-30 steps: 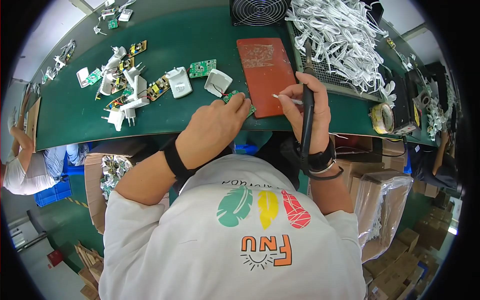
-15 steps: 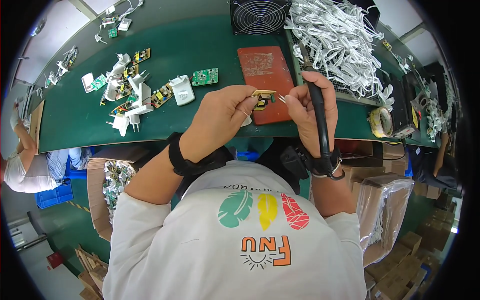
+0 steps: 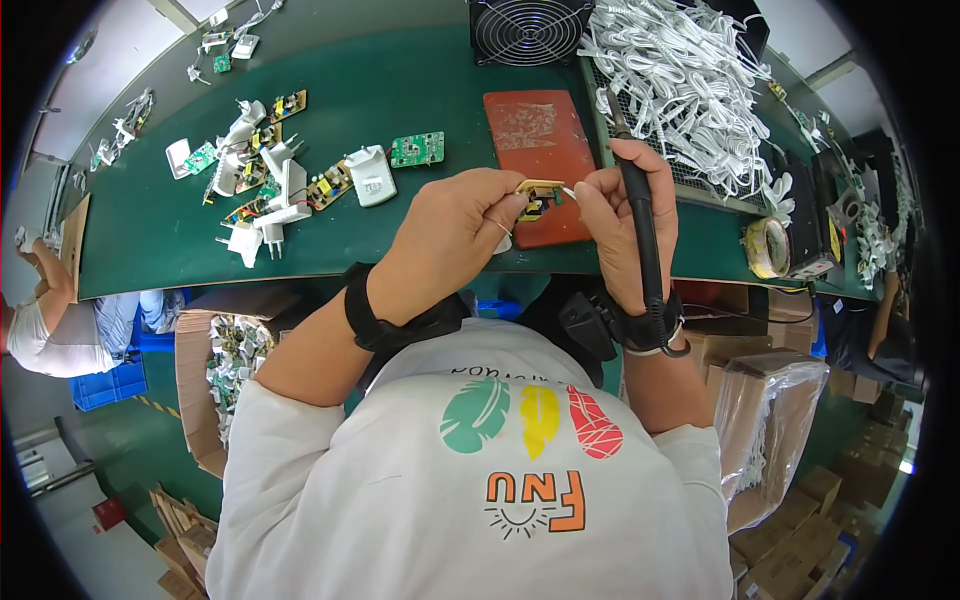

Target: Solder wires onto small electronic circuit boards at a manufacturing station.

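A long green workbench (image 3: 400,110) carries scattered white charger shells (image 3: 370,175), a rust-red mat (image 3: 535,140) and tangled white cables (image 3: 690,90); the left hand (image 3: 450,240) now pinches a small yellow circuit board (image 3: 538,198) raised above the mat, lifted since a second ago; the right hand (image 3: 620,215) grips a black soldering iron (image 3: 640,230).

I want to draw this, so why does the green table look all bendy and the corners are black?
In the head view, the fisheye lens curves the green table edges and leaves black corners; light is even and bright, and the small circuit board between the left hand and right hand looks sharp.
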A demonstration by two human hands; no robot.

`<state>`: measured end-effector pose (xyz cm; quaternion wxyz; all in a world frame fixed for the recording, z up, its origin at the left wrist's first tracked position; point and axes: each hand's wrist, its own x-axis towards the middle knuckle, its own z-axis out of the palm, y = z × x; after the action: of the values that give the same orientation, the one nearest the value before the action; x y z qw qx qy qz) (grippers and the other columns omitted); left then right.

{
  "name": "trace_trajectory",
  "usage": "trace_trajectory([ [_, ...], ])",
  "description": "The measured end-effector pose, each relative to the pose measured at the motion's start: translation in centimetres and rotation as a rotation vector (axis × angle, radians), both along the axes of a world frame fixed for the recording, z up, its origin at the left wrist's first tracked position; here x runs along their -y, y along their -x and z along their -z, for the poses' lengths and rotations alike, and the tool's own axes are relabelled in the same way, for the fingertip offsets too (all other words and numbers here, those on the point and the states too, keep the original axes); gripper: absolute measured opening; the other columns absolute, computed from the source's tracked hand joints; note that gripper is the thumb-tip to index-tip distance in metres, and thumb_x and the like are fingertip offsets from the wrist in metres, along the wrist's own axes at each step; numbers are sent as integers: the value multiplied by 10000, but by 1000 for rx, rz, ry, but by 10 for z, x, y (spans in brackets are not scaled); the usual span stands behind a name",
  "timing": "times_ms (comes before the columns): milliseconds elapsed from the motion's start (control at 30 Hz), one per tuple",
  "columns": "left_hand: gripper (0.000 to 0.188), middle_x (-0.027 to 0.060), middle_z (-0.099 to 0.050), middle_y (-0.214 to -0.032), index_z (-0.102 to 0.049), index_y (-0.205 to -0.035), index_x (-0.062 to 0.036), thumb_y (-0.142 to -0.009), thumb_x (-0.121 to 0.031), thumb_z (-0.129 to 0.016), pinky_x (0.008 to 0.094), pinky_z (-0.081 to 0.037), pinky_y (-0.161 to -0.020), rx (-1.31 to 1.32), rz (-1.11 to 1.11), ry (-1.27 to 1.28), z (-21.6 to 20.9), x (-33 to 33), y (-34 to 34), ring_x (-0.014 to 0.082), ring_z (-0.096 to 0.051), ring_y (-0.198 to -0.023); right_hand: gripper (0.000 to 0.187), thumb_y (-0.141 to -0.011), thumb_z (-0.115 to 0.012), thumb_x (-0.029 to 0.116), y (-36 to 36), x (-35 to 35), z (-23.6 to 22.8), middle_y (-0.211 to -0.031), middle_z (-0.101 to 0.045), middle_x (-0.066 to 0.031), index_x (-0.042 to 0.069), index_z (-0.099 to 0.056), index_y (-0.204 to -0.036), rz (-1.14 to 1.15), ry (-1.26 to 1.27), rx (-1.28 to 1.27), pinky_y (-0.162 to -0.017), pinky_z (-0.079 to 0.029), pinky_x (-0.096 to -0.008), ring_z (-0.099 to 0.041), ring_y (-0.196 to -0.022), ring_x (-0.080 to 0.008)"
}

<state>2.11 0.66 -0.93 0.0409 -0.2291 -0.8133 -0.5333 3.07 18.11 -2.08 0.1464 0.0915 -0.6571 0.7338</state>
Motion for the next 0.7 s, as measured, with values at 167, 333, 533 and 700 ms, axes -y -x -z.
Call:
trace_trajectory([
  [167,129,141,-569,-746,-601,-928,-17,-821,-82,-573,333,-442,-559,27,5,-11,1,1,-1,296,-551,-633,451,-775,-589,-99,0,0,0,-792,-570,-20,65,-441,-1169,-2,-20,18,-608,-409,-175,-516,-687,-47],
  [333,130,142,-573,-749,-605,-928,-21,-816,-82,-580,329,-444,-561,11,9,13,-1,1,-1,295,-554,-634,450,-772,-596,-95,-2,6,-4,-785,-564,-15,67,-445,-1164,32,-58,-1,-610,-410,-177,-507,-683,-44],
  [533,126,140,-580,-744,-613,-916,-26,-808,-85,-591,326,-448,-561,3,-2,11,1,0,-2,291,-563,-635,442,-769,-607,-85,-1,9,0,-773,-553,-3,69,-452,-1153,134,-207,-142,-602,-408,-179,-489,-673,-37],
  [700,115,147,-583,-735,-616,-902,-27,-807,-89,-596,331,-450,-559,203,23,-107,3,2,0,295,-564,-627,440,-768,-607,-86,-1,11,0,-774,-552,0,73,-455,-1149,121,-190,-122,-605,-408,-181,-486,-668,-36],
])
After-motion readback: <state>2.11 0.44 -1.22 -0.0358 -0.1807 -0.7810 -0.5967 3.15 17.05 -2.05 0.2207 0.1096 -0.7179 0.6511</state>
